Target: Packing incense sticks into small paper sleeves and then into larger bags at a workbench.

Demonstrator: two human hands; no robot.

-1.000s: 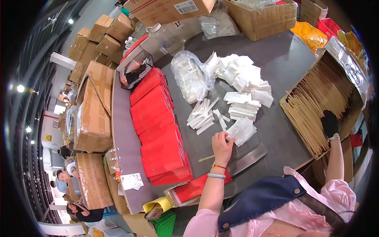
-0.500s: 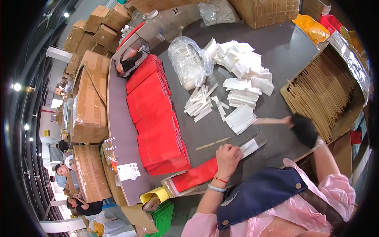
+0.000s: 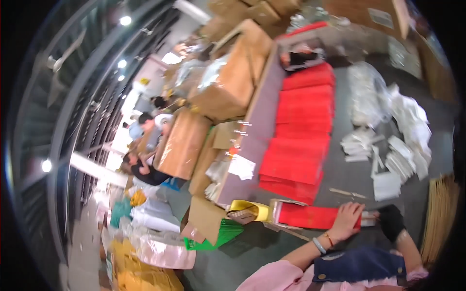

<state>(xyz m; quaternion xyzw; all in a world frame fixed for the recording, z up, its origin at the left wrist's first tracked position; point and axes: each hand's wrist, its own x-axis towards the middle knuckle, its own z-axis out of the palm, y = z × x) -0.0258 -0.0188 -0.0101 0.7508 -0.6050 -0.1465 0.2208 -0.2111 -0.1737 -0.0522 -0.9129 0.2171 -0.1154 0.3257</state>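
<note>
My bare left hand (image 3: 346,222) lies across the right part of a long red sleeve (image 3: 303,216), its fingers spread over it. The sleeve rests flat along the near table edge, its left end in a small cardboard holder (image 3: 274,213). A whitish strip (image 3: 369,218) shows at the sleeve's right end. My right hand (image 3: 391,223), in a black glove, is beside that strip. Its fingers are blurred, so whether they grip anything is unclear. Beyond my hands, white paper slips (image 3: 387,186) lie on the table, with stacks of red sleeves (image 3: 303,116) to the left of them.
A yellow tape roll (image 3: 247,211) sits at the table's corner. Wooden-looking sticks (image 3: 439,213) stand packed at the right. A plastic bag (image 3: 366,94) and a wire basket (image 3: 301,54) lie farther back. Cartons (image 3: 182,143) and people (image 3: 143,167) are off to the left.
The view has swung left, blurring the scene. My right hand has come in from the far right to the sleeve's right end. The thin stick it held is no longer visible.
</note>
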